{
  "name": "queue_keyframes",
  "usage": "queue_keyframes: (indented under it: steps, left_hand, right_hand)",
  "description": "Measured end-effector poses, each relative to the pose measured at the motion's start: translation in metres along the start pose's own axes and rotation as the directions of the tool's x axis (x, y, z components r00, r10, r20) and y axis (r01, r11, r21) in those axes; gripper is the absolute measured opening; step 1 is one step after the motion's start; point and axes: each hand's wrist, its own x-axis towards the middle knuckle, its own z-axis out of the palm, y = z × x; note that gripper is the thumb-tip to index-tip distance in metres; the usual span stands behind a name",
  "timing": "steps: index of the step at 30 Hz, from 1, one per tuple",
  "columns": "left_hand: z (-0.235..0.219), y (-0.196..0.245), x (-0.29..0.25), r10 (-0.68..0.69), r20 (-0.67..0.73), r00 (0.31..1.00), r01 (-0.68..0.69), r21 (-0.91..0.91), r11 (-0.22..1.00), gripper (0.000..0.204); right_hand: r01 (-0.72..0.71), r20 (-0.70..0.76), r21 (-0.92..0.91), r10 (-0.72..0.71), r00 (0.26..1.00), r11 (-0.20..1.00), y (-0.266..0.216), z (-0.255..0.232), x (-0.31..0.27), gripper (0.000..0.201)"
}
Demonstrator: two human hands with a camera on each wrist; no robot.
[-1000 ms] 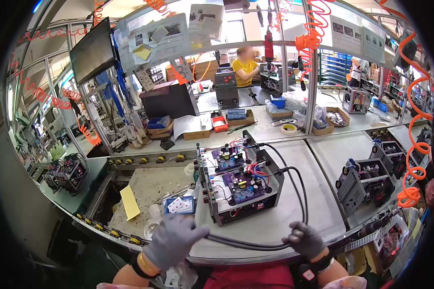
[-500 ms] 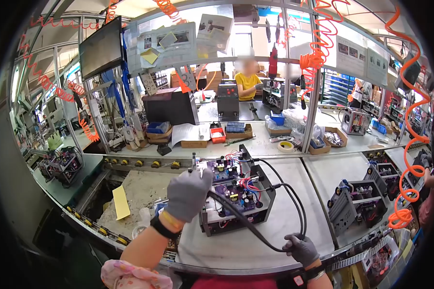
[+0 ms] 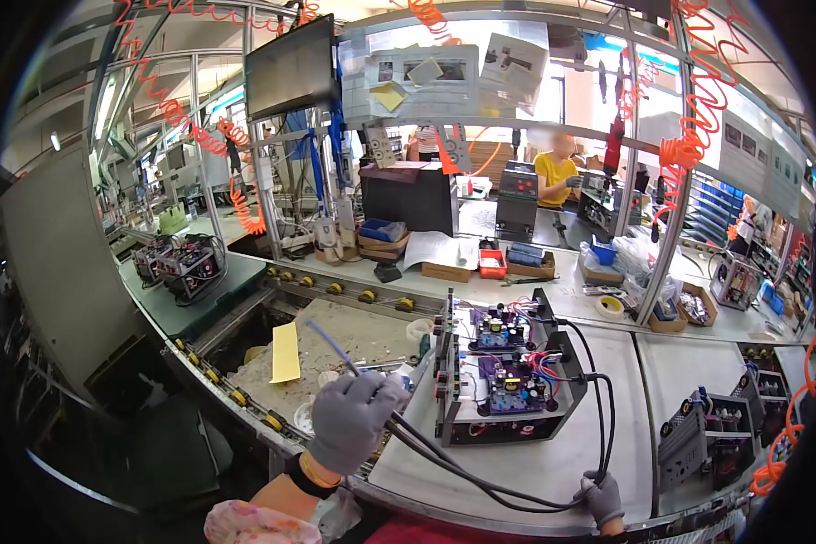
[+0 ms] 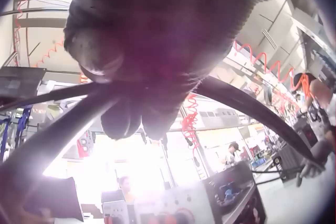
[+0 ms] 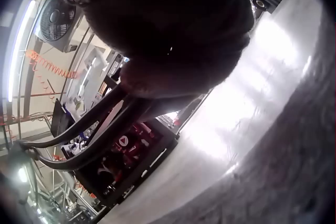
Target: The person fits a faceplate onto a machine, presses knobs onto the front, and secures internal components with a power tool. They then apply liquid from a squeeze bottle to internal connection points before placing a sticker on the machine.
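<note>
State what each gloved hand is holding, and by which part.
The left hand grips the black cables partway, lengths extending beyond it; the right hand holds them at their bend.

No legible lettering or numbers

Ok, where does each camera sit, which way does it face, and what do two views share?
Head: worn on the head, looks forward and down at the bench and purple circuit boards; left hand and right hand both show.
Left wrist: on that wrist, faces out past the left hand, which fills the upper middle; the right hand shows small at right.
Right wrist: on that wrist, tilted, looks low across the bench; the dark right hand covers the top.
Shared: head and right wrist both show the black cables.
</note>
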Motion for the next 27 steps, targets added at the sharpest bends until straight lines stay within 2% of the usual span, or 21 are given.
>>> queue_keyframes:
  steps: [2, 3, 5, 6, 7, 9, 10, 13, 14, 15, 16, 17, 18, 19, 21, 23, 25, 27]
  left_hand:
    - [0.005, 0.008, 0.010, 0.053, -0.113, 0.992, -0.068, -0.137, 0.988, 0.026]
    - [0.010, 0.013, 0.018, 0.070, -0.173, 0.982, -0.105, -0.203, 0.973, 0.027]
    - [0.028, 0.024, 0.039, 0.144, -0.202, 0.969, -0.199, -0.287, 0.937, 0.034]
    - [0.043, 0.030, 0.052, 0.181, -0.221, 0.958, -0.246, -0.314, 0.917, 0.040]
    - [0.058, 0.036, 0.066, 0.216, -0.241, 0.946, -0.291, -0.341, 0.894, 0.047]
    - [0.078, 0.050, 0.092, 0.195, -0.018, 0.981, -0.182, -0.446, 0.877, 0.055]
    - [0.091, 0.047, 0.093, 0.191, 0.066, 0.979, -0.142, -0.446, 0.884, 0.058]
    - [0.147, 0.038, 0.082, 0.191, 0.256, 0.948, -0.089, -0.361, 0.928, 0.066]
    - [0.144, 0.036, 0.075, 0.172, 0.368, 0.914, -0.071, -0.274, 0.959, 0.066]
    - [0.137, 0.027, 0.064, 0.193, 0.263, 0.945, -0.059, -0.445, 0.893, 0.064]
    - [0.148, 0.018, 0.052, 0.219, 0.132, 0.967, -0.126, -0.496, 0.859, 0.061]
    - [0.131, 0.025, 0.043, 0.115, 0.103, 0.988, -0.045, -0.518, 0.854, 0.060]
    - [0.120, 0.024, 0.036, 0.123, 0.069, 0.990, -0.061, -0.580, 0.813, 0.051]
    - [0.104, 0.025, 0.020, 0.043, 0.204, 0.978, 0.101, -0.643, 0.759, 0.051]
    - [0.078, 0.028, -0.011, -0.027, 0.218, 0.976, 0.163, -0.637, 0.754, 0.053]
    - [0.080, 0.022, -0.063, -0.129, 0.146, 0.981, 0.192, -0.620, 0.760, 0.047]
    - [0.064, 0.017, -0.103, -0.104, 0.242, 0.965, 0.207, -0.450, 0.869, 0.041]
    - [0.076, 0.001, -0.156, -0.212, 0.289, 0.934, 0.322, -0.420, 0.849, 0.043]
  right_hand:
    - [0.104, 0.015, -0.126, -0.103, 0.995, 0.986, 0.020, 0.001, 0.007, 0.027]
    - [0.117, 0.028, -0.192, -0.114, 0.993, 0.974, 0.016, 0.005, 0.004, 0.028]
    - [0.151, 0.051, -0.322, -0.142, 0.989, 0.934, 0.002, 0.021, -0.002, 0.031]
    - [0.070, 0.078, -0.111, -0.061, 0.995, 0.991, 0.003, 0.026, -0.003, 0.032]
    - [0.023, 0.091, -0.026, -0.020, 0.996, 0.999, -0.004, 0.029, -0.005, 0.031]
    - [-0.085, 0.129, 0.145, 0.066, 0.989, 0.986, -0.021, 0.035, -0.017, 0.030]
    - [-0.189, 0.157, 0.353, 0.141, 0.978, 0.916, -0.033, 0.041, -0.025, 0.031]
    - [-0.023, 0.150, 0.134, 0.003, 0.989, 0.991, -0.010, 0.012, -0.014, 0.042]
    - [0.211, 0.051, -0.300, -0.205, 0.977, 0.930, 0.048, -0.017, 0.015, 0.052]
    - [0.198, -0.060, -0.538, -0.272, 0.961, 0.819, 0.031, -0.022, 0.010, 0.054]
    - [0.145, -0.123, -0.742, -0.345, 0.930, 0.655, 0.026, -0.031, 0.011, 0.054]
    - [0.227, -0.160, -0.796, -0.557, 0.815, 0.562, 0.033, -0.039, 0.011, 0.054]
    - [0.069, -0.183, -0.895, -0.503, 0.845, 0.441, 0.018, -0.044, 0.005, 0.054]
    - [-0.043, -0.245, -0.877, -0.367, 0.897, 0.479, 0.005, -0.048, 0.001, 0.053]
    - [-0.125, -0.228, -0.882, -0.180, 0.957, 0.454, 0.001, -0.055, 0.003, 0.055]
    - [-0.185, -0.261, -0.862, -0.100, 0.960, 0.472, -0.002, -0.057, 0.004, 0.055]
    - [-0.268, -0.325, -0.845, -0.046, 0.945, 0.462, -0.007, -0.065, 0.007, 0.053]
    - [-0.314, -0.343, -0.835, 0.018, 0.939, 0.452, -0.014, -0.074, 0.018, 0.050]
